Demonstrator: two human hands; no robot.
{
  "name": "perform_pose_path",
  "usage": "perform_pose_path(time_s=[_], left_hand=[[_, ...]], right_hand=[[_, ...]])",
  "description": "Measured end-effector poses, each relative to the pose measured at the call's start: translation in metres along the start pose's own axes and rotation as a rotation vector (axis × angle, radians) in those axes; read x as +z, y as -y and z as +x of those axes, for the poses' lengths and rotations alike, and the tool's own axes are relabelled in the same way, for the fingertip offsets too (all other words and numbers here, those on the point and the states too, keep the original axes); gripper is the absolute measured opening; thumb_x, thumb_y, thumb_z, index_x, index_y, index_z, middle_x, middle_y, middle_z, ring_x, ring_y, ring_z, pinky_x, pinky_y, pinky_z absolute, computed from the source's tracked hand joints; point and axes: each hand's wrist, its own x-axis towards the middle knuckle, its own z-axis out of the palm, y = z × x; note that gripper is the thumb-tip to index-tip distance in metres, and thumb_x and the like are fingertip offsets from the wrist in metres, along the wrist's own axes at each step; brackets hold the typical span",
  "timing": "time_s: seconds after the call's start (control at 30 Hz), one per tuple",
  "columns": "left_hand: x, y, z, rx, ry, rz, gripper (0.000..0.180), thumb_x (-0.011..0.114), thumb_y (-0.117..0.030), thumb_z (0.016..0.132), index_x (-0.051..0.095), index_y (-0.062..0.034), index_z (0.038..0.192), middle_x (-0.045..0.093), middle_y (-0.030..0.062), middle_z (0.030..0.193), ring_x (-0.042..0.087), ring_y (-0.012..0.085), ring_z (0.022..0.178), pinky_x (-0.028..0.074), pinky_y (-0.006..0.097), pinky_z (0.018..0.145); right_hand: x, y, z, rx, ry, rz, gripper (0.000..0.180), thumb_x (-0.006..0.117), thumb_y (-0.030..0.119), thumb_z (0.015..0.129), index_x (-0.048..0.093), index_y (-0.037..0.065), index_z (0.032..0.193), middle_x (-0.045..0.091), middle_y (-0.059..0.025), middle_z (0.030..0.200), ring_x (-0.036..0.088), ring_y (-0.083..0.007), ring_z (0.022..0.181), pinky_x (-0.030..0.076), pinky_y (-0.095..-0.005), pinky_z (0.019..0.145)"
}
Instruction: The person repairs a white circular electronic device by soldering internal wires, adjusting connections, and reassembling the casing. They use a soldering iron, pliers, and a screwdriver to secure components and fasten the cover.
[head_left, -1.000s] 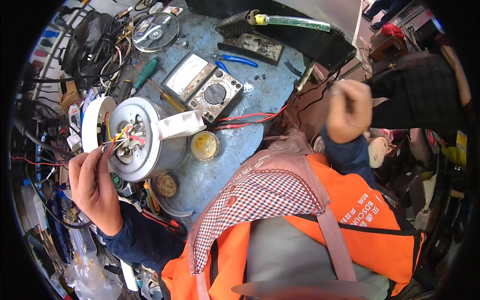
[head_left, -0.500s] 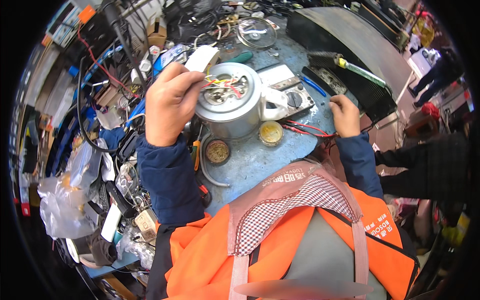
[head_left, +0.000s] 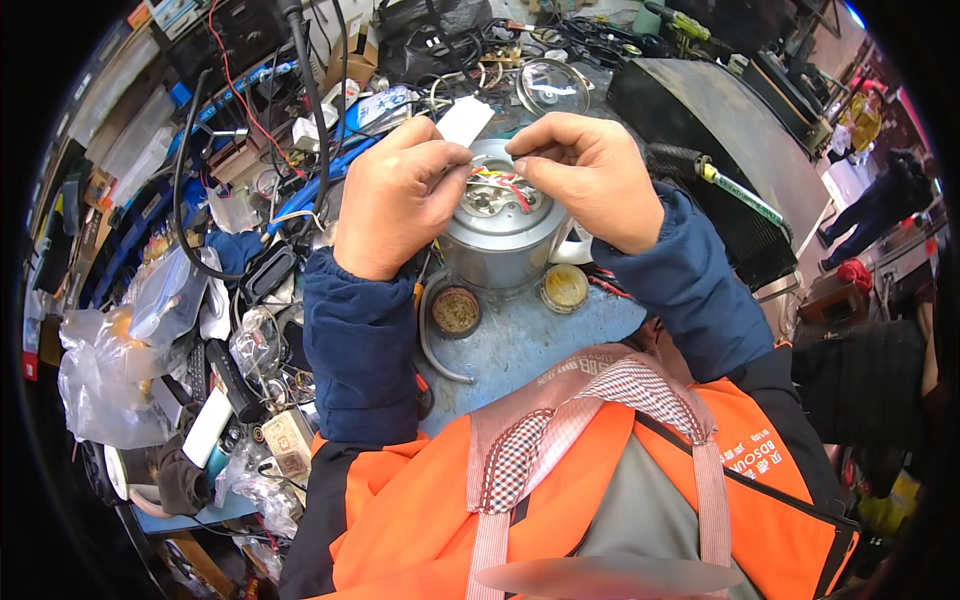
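Note:
An upturned metal kettle (head_left: 497, 251) stands on the blue bench, its underside facing up, a white handle (head_left: 572, 246) at its right. Red, yellow and white wires (head_left: 517, 192) come out of the open base. Over its left side my left hand (head_left: 392, 200) pinches a thin wire between thumb and forefinger. My right hand (head_left: 602, 180) is over the right side, its fingertips closed close to the wires; whatever is between them is too small to make out. A narrow gap separates the two hands' fingertips.
In front of the kettle are a round tin of brownish stuff (head_left: 456, 312) and a small tub of yellow paste (head_left: 564, 288). A grey hose (head_left: 436, 352) curves beside them. Clutter and plastic bags (head_left: 115, 385) crowd the left; a large dark case (head_left: 715, 125) stands at right.
My right hand has come from the bench's right side to the kettle's wires, and its arm now covers the multimeter. My left hand stays at the wires. The view has shifted somewhat.

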Motion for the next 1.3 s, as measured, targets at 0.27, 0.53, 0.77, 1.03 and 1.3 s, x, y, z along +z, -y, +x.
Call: perform_pose_path(time_s=[0.27,0.53,0.77,1.03,1.3], left_hand=[[0.001,-0.001,-0.001,0.011,-0.003,0.044,0.009,0.084,-0.006,0.088,0.083,-0.0053,0.097,0.071,0.0089,0.09,0.074,0.03,0.078,0.058,0.04,0.069],[0.0,0.001,0.0,0.021,-0.008,0.034,0.008,0.083,-0.005,0.088,0.083,-0.0054,0.097,0.072,0.0087,0.09,0.075,0.0301,0.078,0.059,0.04,0.069],[0.002,0.002,-0.001,0.034,-0.025,0.023,0.008,0.083,-0.006,0.088,0.083,-0.0064,0.097,0.072,0.0085,0.091,0.075,0.0305,0.079,0.059,0.04,0.069],[0.002,0.001,-0.001,0.081,-0.023,0.0,0.013,0.082,0.003,0.088,0.079,0.0013,0.1,0.062,0.0104,0.084,0.064,0.0255,0.071,0.049,0.036,0.064],[0.007,0.005,0.001,-0.008,-0.002,-0.032,0.017,0.079,0.009,0.091,0.076,0.0017,0.106,0.059,0.0087,0.087,0.061,0.0202,0.072,0.049,0.033,0.066]], right_hand=[[0.01,-0.006,0.012,0.049,0.038,0.012,0.022,0.075,-0.002,0.099,0.08,-0.006,0.12,0.081,-0.0058,0.102,0.074,-0.0078,0.092,0.06,-0.0252,0.081],[0.01,-0.011,0.015,-0.004,0.007,-0.03,0.021,0.075,-0.002,0.1,0.08,-0.006,0.12,0.082,-0.0067,0.101,0.075,-0.0082,0.091,0.062,-0.0253,0.081],[0.013,-0.006,0.017,0.006,0.034,0.017,0.02,0.074,0.0,0.098,0.081,-0.004,0.117,0.081,-0.0049,0.094,0.072,-0.007,0.082,0.058,-0.0251,0.072],[0.02,-0.009,0.027,-0.223,0.026,-0.181,0.019,0.075,0.001,0.096,0.082,-0.002,0.114,0.079,-0.008,0.086,0.068,-0.0104,0.067,0.055,-0.0302,0.06],[0.024,-0.012,0.037,-0.418,-0.084,-0.414,0.015,0.077,0.008,0.082,0.08,0.003,0.096,0.078,-0.021,0.087,0.079,-0.0401,0.082,0.063,-0.0475,0.075]])
